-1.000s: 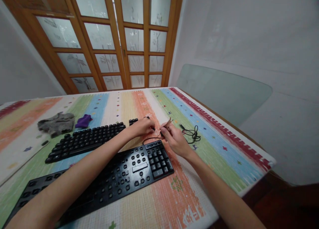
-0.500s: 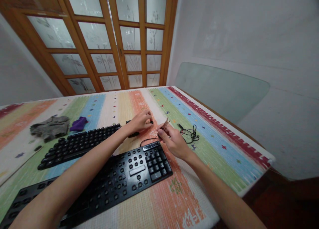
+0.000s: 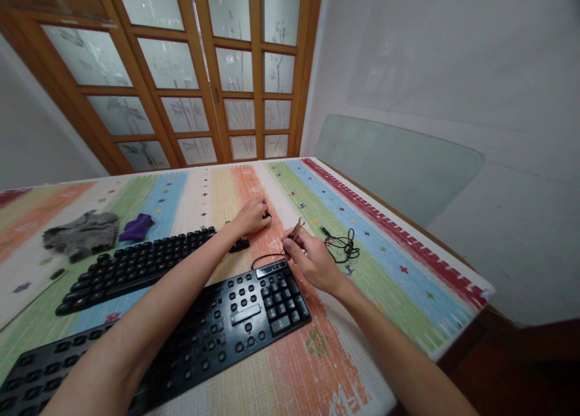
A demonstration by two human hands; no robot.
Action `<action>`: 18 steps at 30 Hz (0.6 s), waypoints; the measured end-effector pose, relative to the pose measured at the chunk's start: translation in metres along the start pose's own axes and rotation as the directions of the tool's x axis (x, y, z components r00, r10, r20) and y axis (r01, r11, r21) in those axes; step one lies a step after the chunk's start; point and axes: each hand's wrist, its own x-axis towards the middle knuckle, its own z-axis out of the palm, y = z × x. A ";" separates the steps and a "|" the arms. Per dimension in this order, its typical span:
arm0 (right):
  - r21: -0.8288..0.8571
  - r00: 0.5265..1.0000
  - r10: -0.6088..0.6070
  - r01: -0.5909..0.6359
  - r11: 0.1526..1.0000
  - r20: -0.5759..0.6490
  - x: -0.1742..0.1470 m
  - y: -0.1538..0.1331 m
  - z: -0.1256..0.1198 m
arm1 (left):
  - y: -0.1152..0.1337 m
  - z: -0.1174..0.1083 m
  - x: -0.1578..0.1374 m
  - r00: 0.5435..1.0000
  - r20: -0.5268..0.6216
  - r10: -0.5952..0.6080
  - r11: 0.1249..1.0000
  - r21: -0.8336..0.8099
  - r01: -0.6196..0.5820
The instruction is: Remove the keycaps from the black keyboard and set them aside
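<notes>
The black keyboard (image 3: 226,331) lies across the near part of the table, with keycaps on its right-hand number block (image 3: 281,304) and bare key stems over much of the rest. Behind it, loose black keycaps (image 3: 136,262) stand close together in rows. My left hand (image 3: 252,215) is closed beyond the keyboard, low over the cloth, with a small black keycap (image 3: 268,215) at its fingertips. My right hand (image 3: 312,259) is closed above the keyboard's far right corner, pinching a thin brownish two-pronged tool (image 3: 296,227). Its lower end is hidden by the fingers.
A black cable (image 3: 347,247) lies coiled right of my right hand. Grey fuzzy cloth (image 3: 84,235) and a purple cloth (image 3: 137,227) lie at the left. A striped cloth (image 3: 380,265) covers the table, whose right edge runs beside a pale glass-like panel (image 3: 389,162).
The view has shifted slightly, moving the scene a little left. My left hand keeps the keycap at its fingertips, and my right hand still holds the two-pronged tool.
</notes>
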 end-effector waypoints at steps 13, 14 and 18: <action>-0.009 1.000 0.005 -0.005 1.000 0.002 0.000 0.003 0.000 | -0.004 0.000 0.000 0.999 0.033 -0.007 0.999 0.036 0.006; -0.011 1.000 0.003 -0.003 1.000 0.002 0.000 0.003 0.000 | -0.005 0.000 0.000 0.999 0.038 -0.009 0.999 0.033 0.007; -0.011 1.000 0.010 -0.010 1.000 0.008 0.000 0.002 0.000 | -0.008 0.000 0.001 0.999 0.053 -0.011 1.000 0.011 0.010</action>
